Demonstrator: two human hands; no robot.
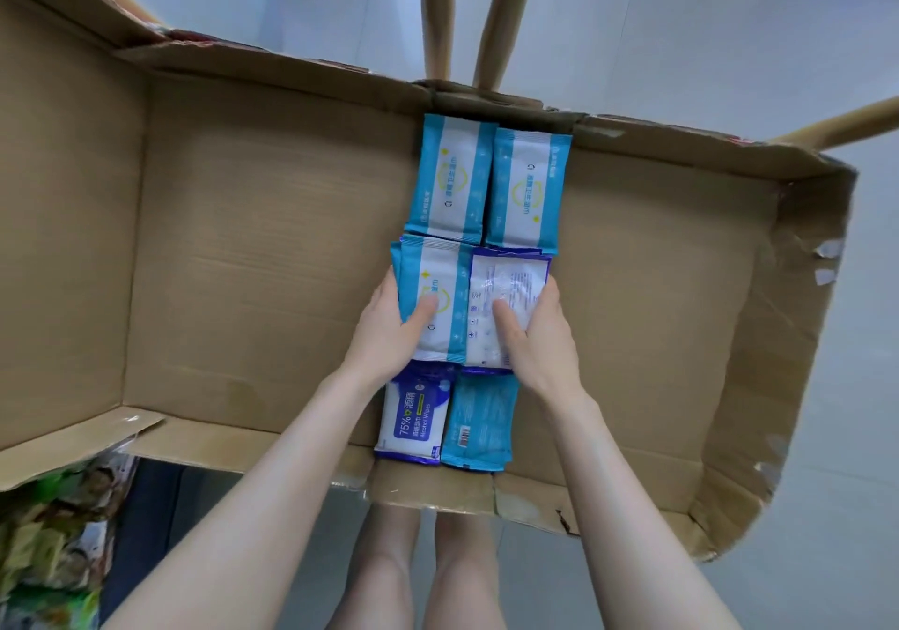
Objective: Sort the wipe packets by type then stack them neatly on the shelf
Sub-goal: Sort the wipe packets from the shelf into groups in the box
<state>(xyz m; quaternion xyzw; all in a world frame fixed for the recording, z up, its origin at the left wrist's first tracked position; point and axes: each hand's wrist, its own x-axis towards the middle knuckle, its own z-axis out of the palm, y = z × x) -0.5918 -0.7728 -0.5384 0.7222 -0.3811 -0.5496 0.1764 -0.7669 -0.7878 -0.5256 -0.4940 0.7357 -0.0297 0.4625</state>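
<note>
Several wipe packets lie in two columns inside a large open cardboard box (243,240). Two light blue packets sit at the far end, one on the left (450,174) and one on the right (528,189). My left hand (389,325) grips a light blue packet (435,298) from its left side, thumb on top. My right hand (537,332) grips a white packet with dark blue edges (506,284), back side up. Nearest me lie a dark blue 75% alcohol wipes packet (411,418) and a light blue packet (481,422) turned back side up.
The box's flaps fold outward; its right end (778,337) is torn and crumpled. Wooden chair legs (501,16) stand beyond the far wall. Colourful packaging (53,532) lies on the floor at lower left. My legs show below the box.
</note>
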